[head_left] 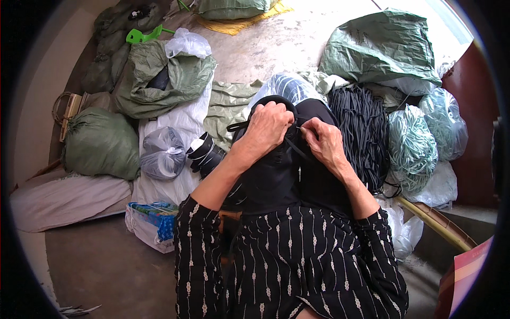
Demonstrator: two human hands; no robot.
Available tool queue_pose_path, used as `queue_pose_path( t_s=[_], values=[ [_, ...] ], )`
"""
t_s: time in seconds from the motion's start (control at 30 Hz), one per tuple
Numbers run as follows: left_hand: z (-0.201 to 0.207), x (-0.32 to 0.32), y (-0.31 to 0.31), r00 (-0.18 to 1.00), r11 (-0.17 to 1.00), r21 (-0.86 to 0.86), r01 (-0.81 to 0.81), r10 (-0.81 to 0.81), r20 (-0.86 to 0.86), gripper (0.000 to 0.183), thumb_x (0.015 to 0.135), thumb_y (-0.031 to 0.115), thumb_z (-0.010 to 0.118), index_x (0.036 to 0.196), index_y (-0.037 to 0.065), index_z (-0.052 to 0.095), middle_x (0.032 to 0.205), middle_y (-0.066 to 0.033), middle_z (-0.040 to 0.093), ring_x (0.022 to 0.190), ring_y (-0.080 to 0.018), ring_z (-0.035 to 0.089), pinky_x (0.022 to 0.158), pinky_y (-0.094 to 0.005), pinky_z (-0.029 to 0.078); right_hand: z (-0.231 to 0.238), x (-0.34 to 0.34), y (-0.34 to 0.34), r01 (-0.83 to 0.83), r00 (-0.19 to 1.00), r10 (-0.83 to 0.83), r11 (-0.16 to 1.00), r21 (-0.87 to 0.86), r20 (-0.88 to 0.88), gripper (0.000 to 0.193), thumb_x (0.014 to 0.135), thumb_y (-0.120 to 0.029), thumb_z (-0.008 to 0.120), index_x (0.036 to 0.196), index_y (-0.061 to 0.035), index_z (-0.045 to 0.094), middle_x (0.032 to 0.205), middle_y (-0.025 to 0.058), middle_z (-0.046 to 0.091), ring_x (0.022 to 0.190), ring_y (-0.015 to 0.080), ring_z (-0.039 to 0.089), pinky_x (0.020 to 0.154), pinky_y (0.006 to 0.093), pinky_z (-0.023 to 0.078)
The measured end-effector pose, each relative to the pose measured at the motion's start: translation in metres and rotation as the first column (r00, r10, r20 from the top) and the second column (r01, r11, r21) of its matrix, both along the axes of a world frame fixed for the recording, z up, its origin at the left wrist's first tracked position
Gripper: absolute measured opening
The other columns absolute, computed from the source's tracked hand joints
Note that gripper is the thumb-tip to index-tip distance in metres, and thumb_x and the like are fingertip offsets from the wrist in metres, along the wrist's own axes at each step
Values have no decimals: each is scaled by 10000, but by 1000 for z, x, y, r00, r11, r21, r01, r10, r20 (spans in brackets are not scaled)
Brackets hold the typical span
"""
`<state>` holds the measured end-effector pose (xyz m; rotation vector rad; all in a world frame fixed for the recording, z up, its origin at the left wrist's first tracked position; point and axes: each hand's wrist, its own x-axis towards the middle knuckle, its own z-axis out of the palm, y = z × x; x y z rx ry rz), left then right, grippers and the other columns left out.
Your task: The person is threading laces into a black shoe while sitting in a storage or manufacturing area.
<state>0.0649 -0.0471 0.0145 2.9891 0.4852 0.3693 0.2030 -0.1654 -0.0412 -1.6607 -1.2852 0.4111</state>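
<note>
Left hand grips the black piece, which lies partly under it above the lap; right hand, just beside, pinches a thin thing too small to identify. Black cords lie rightward, pale green cords beyond; leftward sits a green sack.

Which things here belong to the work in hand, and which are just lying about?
In use:
- black item, gripped by the left hand
- right hand, fingertips pinched close by; anything between them is too small to identify
- possibly the black strip bundle, matching in colour

Apparently lying about:
- pale green cord bundle
- stuffed green sack
- bright green plastic piece
</note>
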Motion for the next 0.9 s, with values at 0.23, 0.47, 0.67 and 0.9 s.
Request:
queue_pose_path(
  t_s=[0.23,0.47,0.67,0.9],
  values=[
    [-10,4,0,994,959,-279,-51,74,76,60,755,132,611,788,99,648,791,-55,578,805,-257,574,683,-405,442,-2,-5,4,38,988,-33,999,-24,154,77,805,-114,579,837,-45,589,713,170,628,702,352,625,613,434,484],
    [-9,2,-4,991,966,-260,-1,37,132,51,748,93,608,792,75,626,756,-62,552,752,-264,559,653,-389,453,-3,-2,5,-84,996,85,994,-68,9,164,806,-59,531,967,-28,540,750,192,629,718,376,618,632,456,482],
    [-13,7,-6,999,997,-73,-23,26,43,39,764,118,602,777,81,602,757,-67,520,751,-264,556,636,-394,455,-6,-8,12,-80,992,75,996,39,102,363,782,10,490,1141,-11,438,684,230,596,672,415,594,611,494,456],
    [15,-3,30,999,824,567,-3,-24,39,34,673,116,573,696,117,548,732,-43,521,739,-207,549,644,-367,381,9,17,12,-373,926,376,921,-114,5,358,824,-38,494,1181,-24,486,708,216,614,676,371,615,603,438,465]
  ],
)
